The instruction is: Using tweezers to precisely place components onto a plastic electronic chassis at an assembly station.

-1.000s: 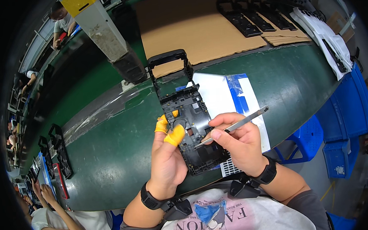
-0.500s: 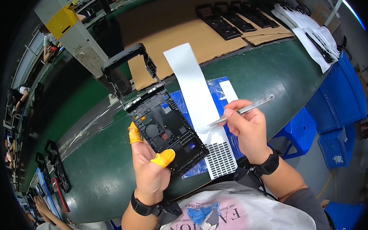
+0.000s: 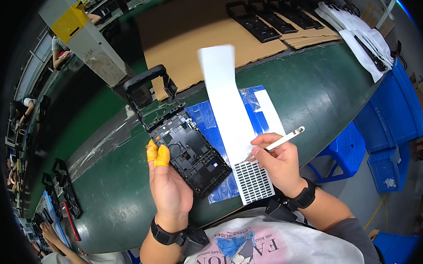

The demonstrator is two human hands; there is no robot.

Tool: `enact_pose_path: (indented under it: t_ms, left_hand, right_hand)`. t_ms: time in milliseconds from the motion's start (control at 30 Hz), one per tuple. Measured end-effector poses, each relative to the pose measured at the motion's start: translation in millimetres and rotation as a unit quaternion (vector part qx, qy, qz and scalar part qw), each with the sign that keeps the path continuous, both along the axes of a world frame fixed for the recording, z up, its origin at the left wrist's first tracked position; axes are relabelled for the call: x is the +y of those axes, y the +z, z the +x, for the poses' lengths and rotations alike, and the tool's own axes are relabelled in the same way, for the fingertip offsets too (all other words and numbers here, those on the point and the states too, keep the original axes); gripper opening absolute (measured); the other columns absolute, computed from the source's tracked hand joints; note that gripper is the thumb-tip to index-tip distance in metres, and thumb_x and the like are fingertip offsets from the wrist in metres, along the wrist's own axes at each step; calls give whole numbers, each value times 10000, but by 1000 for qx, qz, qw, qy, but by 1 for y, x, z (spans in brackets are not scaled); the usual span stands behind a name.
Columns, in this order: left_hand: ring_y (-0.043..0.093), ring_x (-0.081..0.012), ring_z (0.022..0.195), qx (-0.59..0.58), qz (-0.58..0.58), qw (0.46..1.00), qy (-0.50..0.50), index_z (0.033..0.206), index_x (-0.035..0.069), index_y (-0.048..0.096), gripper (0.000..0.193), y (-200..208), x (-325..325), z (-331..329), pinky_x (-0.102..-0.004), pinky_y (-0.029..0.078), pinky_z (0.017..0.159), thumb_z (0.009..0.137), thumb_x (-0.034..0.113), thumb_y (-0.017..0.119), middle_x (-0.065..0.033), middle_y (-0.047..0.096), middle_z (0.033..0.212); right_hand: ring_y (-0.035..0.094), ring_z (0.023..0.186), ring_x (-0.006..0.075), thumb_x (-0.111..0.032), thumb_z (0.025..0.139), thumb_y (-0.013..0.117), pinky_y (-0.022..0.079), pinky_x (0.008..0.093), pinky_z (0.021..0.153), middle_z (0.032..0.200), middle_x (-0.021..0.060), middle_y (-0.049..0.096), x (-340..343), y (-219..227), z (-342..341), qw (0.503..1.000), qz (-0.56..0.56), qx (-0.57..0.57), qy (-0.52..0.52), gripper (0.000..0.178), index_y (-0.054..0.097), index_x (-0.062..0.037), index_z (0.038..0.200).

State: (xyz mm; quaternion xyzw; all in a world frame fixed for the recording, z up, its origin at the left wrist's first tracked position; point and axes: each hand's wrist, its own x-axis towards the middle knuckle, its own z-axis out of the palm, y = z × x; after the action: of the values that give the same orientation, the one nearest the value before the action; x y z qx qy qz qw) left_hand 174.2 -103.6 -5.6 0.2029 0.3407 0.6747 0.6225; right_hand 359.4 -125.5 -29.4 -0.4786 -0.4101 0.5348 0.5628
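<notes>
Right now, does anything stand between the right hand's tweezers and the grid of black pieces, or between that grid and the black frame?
Nothing visible: the tweezers in the right hand reach the upper edge of the grid; the left hand holds the black frame just left of it.

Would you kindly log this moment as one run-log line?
Left hand: holding black frame | Right hand: holding tweezers, tip near gridded white sheet | Under sheet: blue plastic

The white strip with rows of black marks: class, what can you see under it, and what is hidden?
Blue plastic on the green table shows past both sides of the white strip. Whatever the strip directly covers cannot be seen.
</notes>
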Motion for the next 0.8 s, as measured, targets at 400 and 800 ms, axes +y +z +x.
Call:
enact_pose_path:
  t_ms: [400,800]
  left_hand:
    - [455,-160,1007,-1,2,999,-42,1151,95,367,297,0,-2,2,-326,386,865,859,137,404,-39,455,1102]
    - [469,-177,997,-38,-64,984,-161,1169,62,314,323,1,-6,5,-334,402,846,858,88,394,-82,456,1088]
  right_hand:
    - [541,621,73,5,767,522,415,169,537,746,77,590,-1,12,5,999,19,43,8,160,509,35,924]
    - [556,706,80,-13,775,541,434,181,631,773,64,583,13,30,-33,991,23,85,100,194,503,23,962]
